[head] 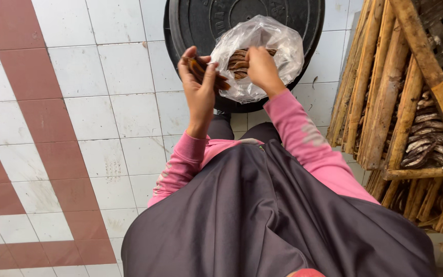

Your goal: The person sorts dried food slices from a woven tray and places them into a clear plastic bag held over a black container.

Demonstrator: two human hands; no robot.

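While the left hand (pixel 199 77) clenched a bundle of brown strips (pixel 203 72), the right hand (pixel 262 67), at three o'clock of it, pinched the clear bag (pixel 278 46). Keeping the bag's mouth wide would probably have let the strips slide in cleanly.

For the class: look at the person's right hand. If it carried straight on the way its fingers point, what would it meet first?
The right hand already grips the rim of the clear plastic bag. Pushing on, it would probably meet the brown dried pieces inside; depth is hard to judge from one view.
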